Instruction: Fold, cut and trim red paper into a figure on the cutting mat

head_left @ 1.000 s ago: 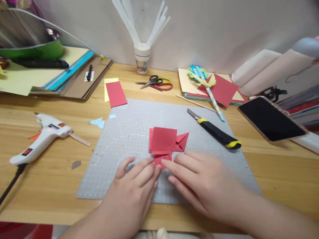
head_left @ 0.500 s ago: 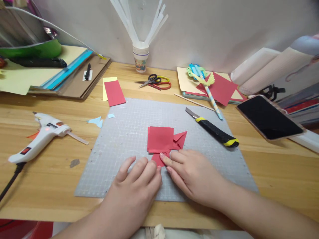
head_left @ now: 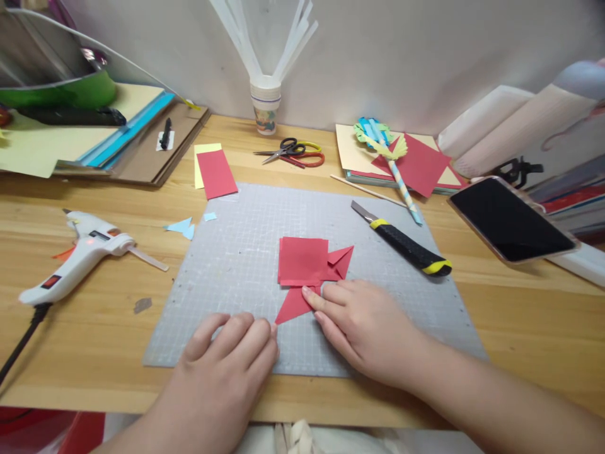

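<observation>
A folded red paper (head_left: 293,305) lies on the grey cutting mat (head_left: 227,252), with a pointed flap spread toward the lower left. My right hand (head_left: 363,328) presses its index finger down on this flap; the other fingers are bent in close beside it. At the flap's pointed tip is my left hand (head_left: 231,359), its fingers curled together, thumb at the paper's corner. A red paper square (head_left: 303,260) sits directly above the flap, partly over the folded piece. To its right a second folded red flap (head_left: 341,263) sticks out.
A utility knife (head_left: 409,247), blade out, lies on the mat's right. A glue gun (head_left: 89,252) rests at left, near blue paper scraps (head_left: 183,227). Behind are scissors (head_left: 288,151), a cup (head_left: 265,110) of glue sticks, and red paper (head_left: 217,171). A phone (head_left: 513,217) leans at right.
My left hand has moved left and a little down, and the lower red flap now shows out to its pointed tip. My right finger stays pressed on the paper.
</observation>
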Demonstrator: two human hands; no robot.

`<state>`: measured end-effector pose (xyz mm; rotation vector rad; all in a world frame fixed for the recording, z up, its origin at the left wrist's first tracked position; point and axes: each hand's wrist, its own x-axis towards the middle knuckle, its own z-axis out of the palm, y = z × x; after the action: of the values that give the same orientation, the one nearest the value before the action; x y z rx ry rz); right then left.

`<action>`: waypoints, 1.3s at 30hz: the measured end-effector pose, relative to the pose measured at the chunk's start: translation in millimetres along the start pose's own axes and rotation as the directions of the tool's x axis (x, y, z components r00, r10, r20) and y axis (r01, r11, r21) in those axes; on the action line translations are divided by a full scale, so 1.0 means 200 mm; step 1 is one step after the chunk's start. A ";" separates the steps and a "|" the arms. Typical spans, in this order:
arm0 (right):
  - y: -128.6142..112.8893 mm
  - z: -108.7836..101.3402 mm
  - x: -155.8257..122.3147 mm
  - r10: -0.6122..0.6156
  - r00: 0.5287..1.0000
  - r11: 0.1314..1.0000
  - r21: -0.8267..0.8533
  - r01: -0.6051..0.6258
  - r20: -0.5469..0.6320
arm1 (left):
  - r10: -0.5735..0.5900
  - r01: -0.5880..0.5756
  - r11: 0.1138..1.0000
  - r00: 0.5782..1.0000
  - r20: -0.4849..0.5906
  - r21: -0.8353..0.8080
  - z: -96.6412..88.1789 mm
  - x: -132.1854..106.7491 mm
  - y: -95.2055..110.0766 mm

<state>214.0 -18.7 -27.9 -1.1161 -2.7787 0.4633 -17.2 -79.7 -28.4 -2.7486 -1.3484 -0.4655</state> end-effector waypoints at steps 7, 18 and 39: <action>0.01 -0.01 0.00 -0.015 1.000 1.000 0.010 0.015 0.022 | -0.087 0.063 0.987 0.983 -0.164 -0.149 0.01 -0.04 0.00; 0.03 -0.03 -0.01 -0.082 0.996 0.997 -0.008 0.081 -0.020 | -0.201 0.187 0.961 0.978 -0.049 -0.205 0.01 -0.01 0.01; 0.27 -0.03 0.03 0.243 0.926 0.952 0.254 -0.170 -0.290 | -0.492 0.493 0.823 0.867 0.078 -0.283 0.04 0.40 -0.11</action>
<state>245.7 23.6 -38.4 -1.3058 -2.2796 0.5479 13.7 -2.5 -15.0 -2.5696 -2.1655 -0.7416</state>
